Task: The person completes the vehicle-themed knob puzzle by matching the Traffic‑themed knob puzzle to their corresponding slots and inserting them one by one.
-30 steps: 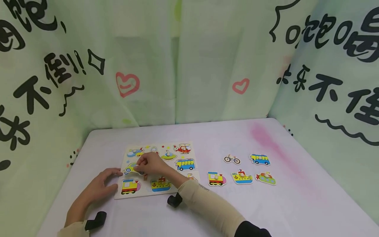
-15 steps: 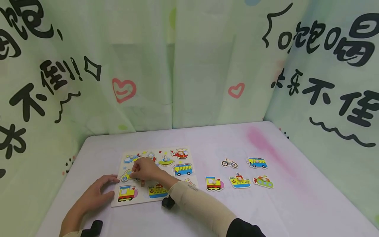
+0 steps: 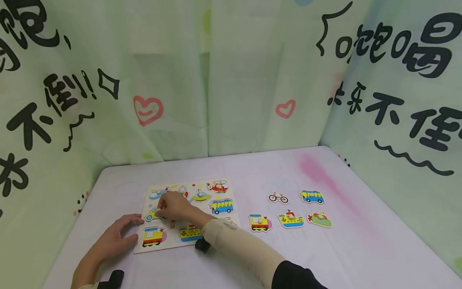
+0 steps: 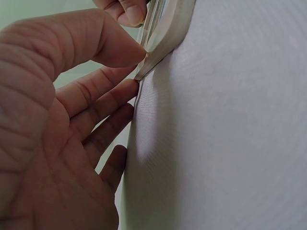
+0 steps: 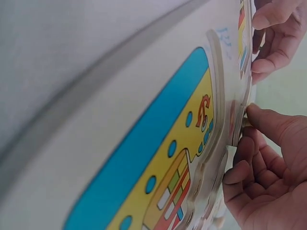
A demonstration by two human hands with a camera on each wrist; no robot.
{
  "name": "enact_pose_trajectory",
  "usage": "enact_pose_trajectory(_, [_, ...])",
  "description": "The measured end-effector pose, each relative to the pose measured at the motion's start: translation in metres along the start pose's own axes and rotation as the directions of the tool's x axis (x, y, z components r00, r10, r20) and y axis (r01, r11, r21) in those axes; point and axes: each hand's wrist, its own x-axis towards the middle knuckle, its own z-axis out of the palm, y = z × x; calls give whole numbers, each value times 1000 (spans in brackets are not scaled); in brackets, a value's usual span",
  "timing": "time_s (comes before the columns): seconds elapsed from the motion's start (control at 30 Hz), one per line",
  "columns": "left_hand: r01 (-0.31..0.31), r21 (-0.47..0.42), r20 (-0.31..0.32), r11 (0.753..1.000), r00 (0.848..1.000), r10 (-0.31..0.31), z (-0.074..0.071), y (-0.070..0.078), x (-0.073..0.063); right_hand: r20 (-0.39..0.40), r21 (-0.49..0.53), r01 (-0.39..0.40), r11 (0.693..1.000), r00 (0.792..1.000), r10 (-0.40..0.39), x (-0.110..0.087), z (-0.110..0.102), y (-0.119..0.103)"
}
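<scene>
Right-Hand Pinch at the Car Piece (image 3: pixel 150 216)

The right hand (image 3: pixel 177 206) pinches a small knob (image 5: pixel 245 122), fingers nearly together; I cannot tell whether the car piece is seated. It sits at the left of the puzzle board (image 3: pixel 138 249). The left hand (image 3: pixel 120 233), fingers relaxed, touches the board's left edge. Rightward on the tabletop (image 3: pixel 325 257), I observe bicycle (image 3: pixel 278 198), bus (image 3: pixel 312 196), train (image 3: pixel 260 223), ship (image 3: pixel 290 220) and green-topped (image 3: pixel 319 219) pieces.

Puzzle board (image 3: pixel 172 241): we find it partly hidden by the right hand (image 3: pixel 178 206) and sleeve (image 3: pixel 240 245). Yellow car (image 3: pixel 150 215): part-covered by that hand. Printed boat (image 5: pixel 163 143): cropped below in our right wrist view.
</scene>
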Motion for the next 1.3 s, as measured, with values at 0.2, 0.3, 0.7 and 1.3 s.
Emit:
enact_pose_trajectory(0.2, [-5, -7, -5, 1000, 1000, 5, -1, 1, -1, 5, -12, -50, 999, 999, 50, 2, 4, -4])
enact_pose_trajectory(0.3, [1, -17, -2, 1000, 1000, -1, -1, 1, -3, 14, -19, -65, 998, 998, 65, 1, 7, -6])
enact_pose_trajectory(0.7, [-21, -21, -5, 1000, 1000, 21, 0, 0, -1, 1, 57, -76, 996, 997, 76, -3, 2, -1])
enact_pose_trajectory(1.3, [9, 3, 4, 1000, 1000, -9, -1, 1, -2, -96, 245, 72, 967, 994, -50, -39, -27, -4])
